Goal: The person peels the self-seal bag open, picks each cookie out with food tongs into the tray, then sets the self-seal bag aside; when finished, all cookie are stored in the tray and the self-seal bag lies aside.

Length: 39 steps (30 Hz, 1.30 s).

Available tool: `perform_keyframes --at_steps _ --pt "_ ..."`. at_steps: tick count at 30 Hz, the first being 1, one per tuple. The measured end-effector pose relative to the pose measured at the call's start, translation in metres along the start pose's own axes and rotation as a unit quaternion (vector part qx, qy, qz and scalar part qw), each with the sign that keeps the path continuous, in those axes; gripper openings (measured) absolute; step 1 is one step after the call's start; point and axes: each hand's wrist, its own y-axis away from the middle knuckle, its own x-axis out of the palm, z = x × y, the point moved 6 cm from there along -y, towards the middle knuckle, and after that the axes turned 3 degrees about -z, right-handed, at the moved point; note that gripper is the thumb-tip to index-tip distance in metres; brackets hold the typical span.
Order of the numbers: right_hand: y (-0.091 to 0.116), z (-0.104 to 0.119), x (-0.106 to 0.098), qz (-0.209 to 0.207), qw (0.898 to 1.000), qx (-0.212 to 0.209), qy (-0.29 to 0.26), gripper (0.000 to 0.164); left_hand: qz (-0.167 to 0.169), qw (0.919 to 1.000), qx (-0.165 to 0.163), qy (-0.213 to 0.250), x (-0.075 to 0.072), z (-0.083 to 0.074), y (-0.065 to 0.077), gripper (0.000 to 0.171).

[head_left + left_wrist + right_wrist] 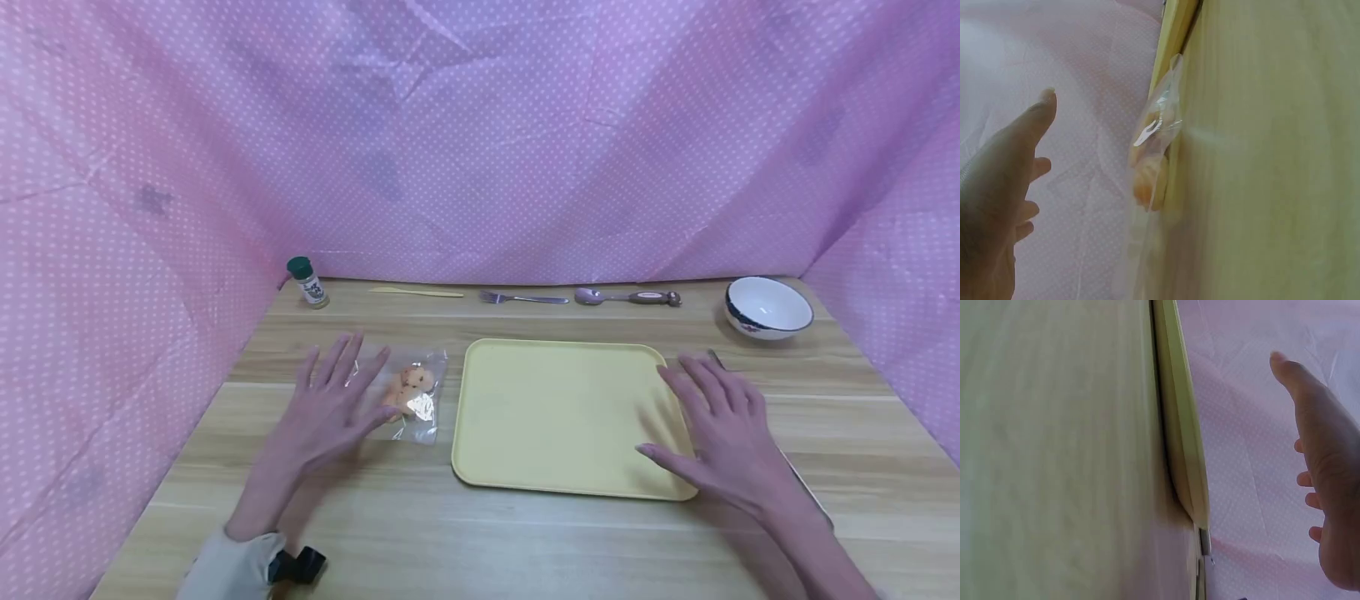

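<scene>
My left hand hovers with spread fingers over the left part of a clear plastic bag of cookies. In the left wrist view, the bag lies apart from the hand. The right hand, fingers also spread, is held above the right edge of a pale yellow tray. A gap separates that hand from the tray rim in the right wrist view. Neither hand holds anything. Under the right hand and forearm lies a thin, long metallic thing, mostly hidden.
Along the back lie a pale yellow knife-like utensil, a fork and a spoon with a dark handle. A green-capped shaker stands at back left, a white bowl at back right. Pink dotted cloth encloses the wooden table.
</scene>
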Motion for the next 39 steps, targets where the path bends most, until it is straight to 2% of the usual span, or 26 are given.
perform_keyframes --at_steps 4,9,14,23,30,39 --pt "-0.008 0.014 0.007 -0.018 0.999 -0.028 -0.017 0.091 0.001 0.9995 0.003 0.031 0.007 -0.002 -0.003 0.076" --pt "-0.016 0.032 0.024 -0.014 0.997 -0.051 -0.064 0.079 0.003 0.9969 0.0 0.078 0.018 -0.004 -0.005 0.069" --pt "-0.024 0.054 0.043 -0.008 0.991 -0.075 -0.112 0.067 -0.006 0.9918 -0.002 0.127 0.028 -0.006 -0.007 0.061" --pt "-0.038 0.088 0.072 0.005 0.976 -0.076 -0.202 0.044 -0.031 0.9774 -0.031 0.207 0.039 -0.007 -0.014 0.05" --pt "-0.052 0.116 0.092 0.013 0.97 -0.096 -0.224 0.037 -0.047 0.9737 -0.02 0.222 0.046 -0.007 -0.019 0.045" --pt "-0.069 0.147 0.117 0.022 0.968 -0.108 -0.226 0.028 -0.039 0.9732 -0.03 0.225 0.052 -0.006 -0.024 0.045"
